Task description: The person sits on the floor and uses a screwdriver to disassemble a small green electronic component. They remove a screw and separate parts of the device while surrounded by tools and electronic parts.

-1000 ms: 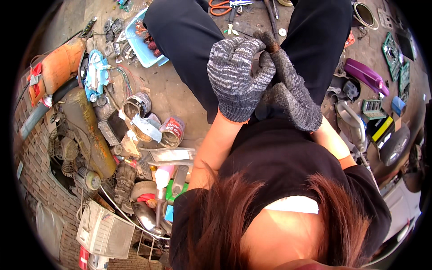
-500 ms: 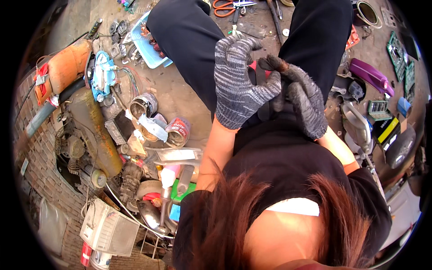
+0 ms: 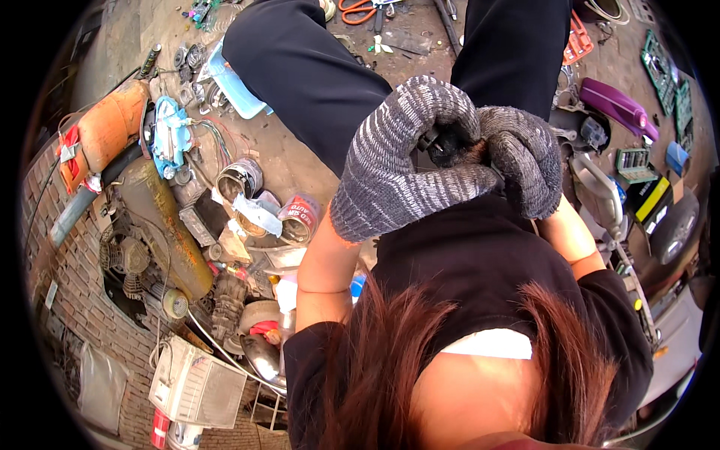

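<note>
Both my hands wear grey, white-flecked knitted gloves and meet above my lap, between my black-trousered legs. My left hand (image 3: 409,161) curls its fingers and thumb round a small black part (image 3: 444,145), whose kind I cannot make out. Against its far side presses my right hand (image 3: 523,159), its fingers folded inward and darkly stained at the tips. What those right fingers hold is hidden by the gloves. Beyond the hands, orange-handled scissors (image 3: 358,10) lie on the ground next to a dark bar (image 3: 448,26).
To the left stand a light-blue plastic basin (image 3: 238,86), opened tins (image 3: 300,214), a rusty yellow cylinder (image 3: 169,232) and an orange tank (image 3: 112,120). A purple casing (image 3: 616,109), green trays (image 3: 660,75) and a grey metal frame (image 3: 598,191) lie at the right.
My left hand has come closer and lower, its fingers going from spread to curled round the black part. My right fingers have folded in beside it. The view has shifted slightly.
</note>
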The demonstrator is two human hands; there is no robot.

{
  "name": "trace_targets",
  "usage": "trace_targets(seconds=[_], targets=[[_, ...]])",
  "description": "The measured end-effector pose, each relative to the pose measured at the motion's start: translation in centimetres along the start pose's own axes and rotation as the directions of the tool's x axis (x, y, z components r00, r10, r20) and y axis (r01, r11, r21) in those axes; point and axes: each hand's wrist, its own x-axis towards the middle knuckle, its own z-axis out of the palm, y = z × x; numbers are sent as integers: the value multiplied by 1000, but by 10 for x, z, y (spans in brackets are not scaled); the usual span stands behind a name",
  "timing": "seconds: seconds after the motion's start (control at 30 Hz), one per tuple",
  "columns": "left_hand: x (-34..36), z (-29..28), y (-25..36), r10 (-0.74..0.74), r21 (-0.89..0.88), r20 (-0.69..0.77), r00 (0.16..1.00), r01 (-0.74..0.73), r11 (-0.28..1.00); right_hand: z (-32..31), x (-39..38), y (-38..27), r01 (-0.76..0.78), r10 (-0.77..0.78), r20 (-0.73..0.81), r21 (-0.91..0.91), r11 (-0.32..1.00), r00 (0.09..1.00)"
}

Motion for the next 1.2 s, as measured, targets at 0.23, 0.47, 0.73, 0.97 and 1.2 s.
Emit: trace_targets(seconds=[0.23, 0.47, 0.73, 0.97, 1.2], targets=[[1, 1, 5, -124, -128, 27, 992, 126, 984, 1, -8, 11, -29, 30, -64, 15, 999, 998], [1, 3, 5, -101, -16, -10, 995, 100, 995, -4, -3, 10, -38, 38, -60, 8, 999, 997], [7, 5, 9, 32, 268, -17, 999, -26, 963, 1, 8, 2, -63, 50, -107, -113, 992, 993], [9, 3, 0, 282, 370, 0, 959, -262, 891, 8, 11, -2, -89, 71, -130, -139, 986, 989], [4, 9, -11, 268, 371, -81, 960, -221, 902, 22, 6, -6, -177, 142, -198, -172, 969, 970]])
